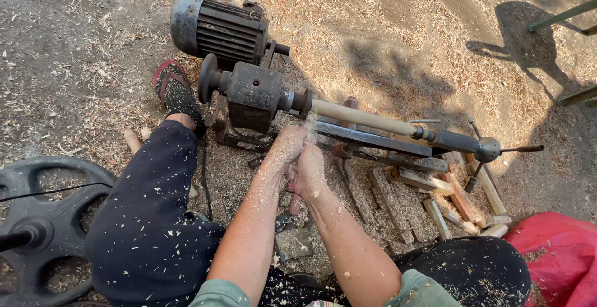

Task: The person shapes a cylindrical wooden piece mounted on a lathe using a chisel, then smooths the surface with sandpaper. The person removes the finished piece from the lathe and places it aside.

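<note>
A pale wooden rod (364,117) is mounted in a ground-level lathe, between the dark headstock (254,94) and the tailstock (457,140). My left hand (288,144) and my right hand (310,171) are clasped together just below the rod's left end. Both grip a turning tool (291,187), of which only a bit of reddish handle shows under the hands. Its tip lies over the flat steel tool rest (373,139) and is hidden by flying shavings at the rod. Both forearms are dusted with wood chips.
A ribbed electric motor (217,28) sits behind the headstock. My sandalled foot (177,92) rests left of it. A black weight plate (46,226) lies at the left, rough wooden blanks (457,201) under the lathe's right end, and a red cloth (556,251) at the lower right. Sawdust covers the ground.
</note>
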